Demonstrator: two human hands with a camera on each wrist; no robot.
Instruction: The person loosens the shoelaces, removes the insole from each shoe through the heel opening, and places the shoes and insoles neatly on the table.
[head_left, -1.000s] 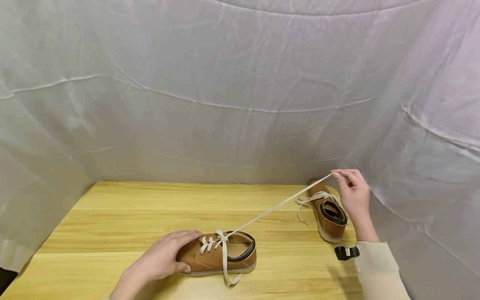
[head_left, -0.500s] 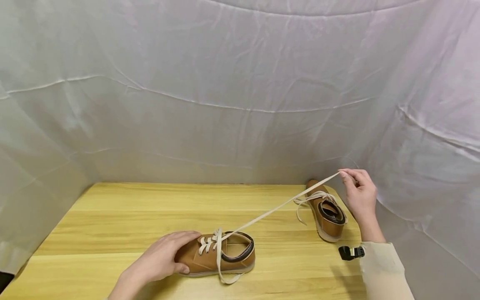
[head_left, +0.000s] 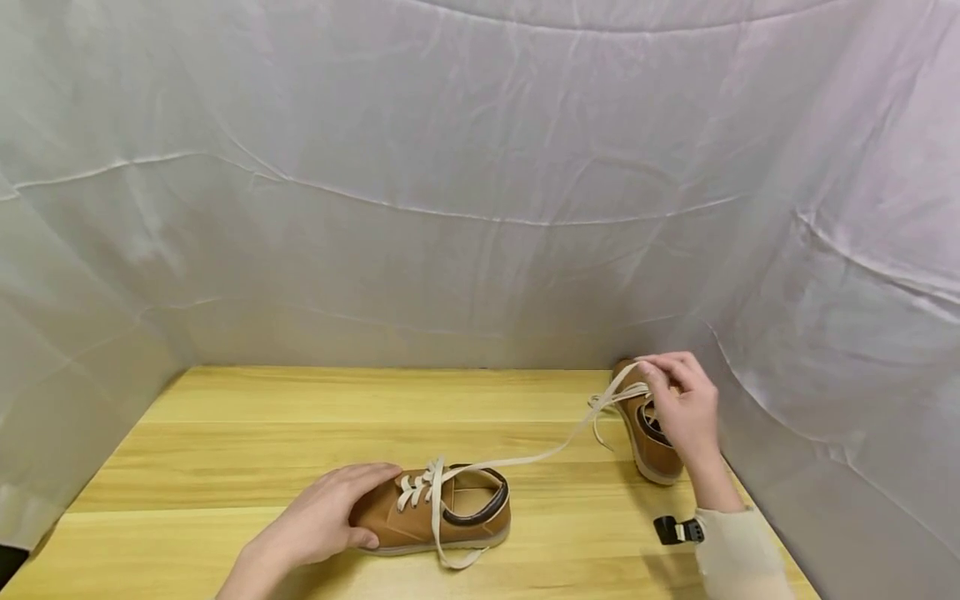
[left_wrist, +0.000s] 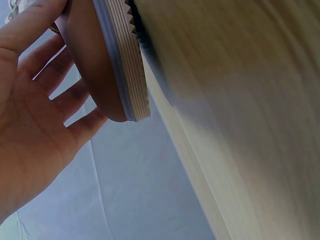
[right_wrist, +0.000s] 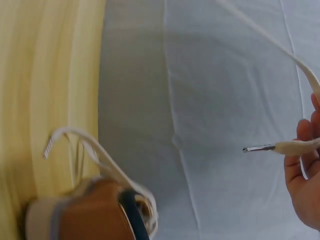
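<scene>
In the head view a brown shoe (head_left: 406, 523) lies on its sole at the front middle, toe to the left. My left hand (head_left: 322, 510) holds its toe, thumb on the near side and fingers over the far side; the left wrist view shows the toe (left_wrist: 95, 60) between them. At the upper right my right hand (head_left: 684, 408) pinches the cream shoelace (head_left: 558, 450) of this shoe near its end. The lace sags between hand and shoe. A metal lace tip (right_wrist: 259, 148) sticks out from the fingers. The shoe's other lace end (head_left: 437, 525) hangs down its near side.
A second brown shoe (head_left: 651, 454) stands at the back right, partly behind my right hand, its lace loose on the wooden table (head_left: 300, 433). Grey cloth (head_left: 465, 275) hangs around the back and sides. A small black device (head_left: 678, 530) sits at my right wrist.
My right hand first moved slightly right with the lace taut, then came back left and lower, and the lace went slack. The left hand and its shoe have barely moved.
</scene>
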